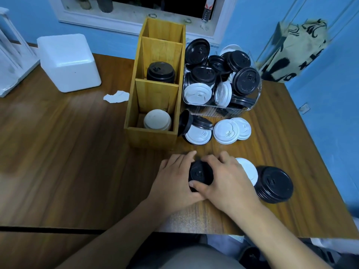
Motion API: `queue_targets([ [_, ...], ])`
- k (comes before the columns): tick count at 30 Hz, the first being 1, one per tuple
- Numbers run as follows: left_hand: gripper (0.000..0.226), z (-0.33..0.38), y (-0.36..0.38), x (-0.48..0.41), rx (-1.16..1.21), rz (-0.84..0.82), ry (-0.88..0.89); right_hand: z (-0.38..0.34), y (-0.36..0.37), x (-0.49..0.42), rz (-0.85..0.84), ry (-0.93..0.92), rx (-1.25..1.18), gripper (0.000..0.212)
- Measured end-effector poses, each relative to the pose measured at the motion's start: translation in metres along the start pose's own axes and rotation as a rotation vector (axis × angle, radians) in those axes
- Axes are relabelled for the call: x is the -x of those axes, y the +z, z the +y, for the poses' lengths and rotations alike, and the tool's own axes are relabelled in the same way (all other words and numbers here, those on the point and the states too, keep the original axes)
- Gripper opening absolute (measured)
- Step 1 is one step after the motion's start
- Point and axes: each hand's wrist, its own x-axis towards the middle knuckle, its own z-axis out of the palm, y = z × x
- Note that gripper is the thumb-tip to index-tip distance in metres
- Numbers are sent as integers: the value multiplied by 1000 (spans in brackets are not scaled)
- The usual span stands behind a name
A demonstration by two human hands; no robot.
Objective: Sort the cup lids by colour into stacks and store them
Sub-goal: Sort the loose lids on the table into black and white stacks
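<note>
Head view, black lid stack (200, 174) between both hands (cupped), left hand (172, 183), right hand (227, 177)

Left hand (172, 183) and right hand (227, 177) both gripping small stack of black plastic cup lids (200, 174) on brown wooden table (68, 152), white plastic lid (247, 169) just beside right hand, second black lid stack (274, 184) beyond it, three-compartment wooden box (155, 94) behind, clear bin of mixed lids (221, 82) to its right

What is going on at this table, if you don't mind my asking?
A person is sorting cup lids by colour. The left hand and right hand together grip a stack of black lids on the wooden table. The wooden organiser already holds a black stack in its middle compartment and a white stack in the nearest. A clear bin beside it is heaped with mixed lids.
</note>
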Motion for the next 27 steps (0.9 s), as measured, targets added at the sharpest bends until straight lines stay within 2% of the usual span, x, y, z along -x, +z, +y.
queue_targets([
  [4,97,1,-2,1,-22,-9,28,0,-1,-1,-28,5,31,70],
  [9,78,3,-5,1,-23,10,39,-2,-11,-10,-116,-32,210,75],
  [12,78,2,-4,1,-35,8,44,-1,-23,-18,-168,-76,309,76],
  [15,85,1,-4,0,-41,-9,38,11,-38,-44,-123,-28,8,71],
  [17,87,2,-6,-1,-46,-19,33,21,-43,-72,52,-19,-149,50],
  [19,87,2,-7,0,-43,-25,31,28,-45,-99,150,-2,-168,41],
  [24,88,2,-7,0,-35,-26,28,30,-41,-143,-38,69,-64,52],
  [27,89,1,-7,0,-38,-27,26,27,-38,-154,-93,77,-79,49],
])
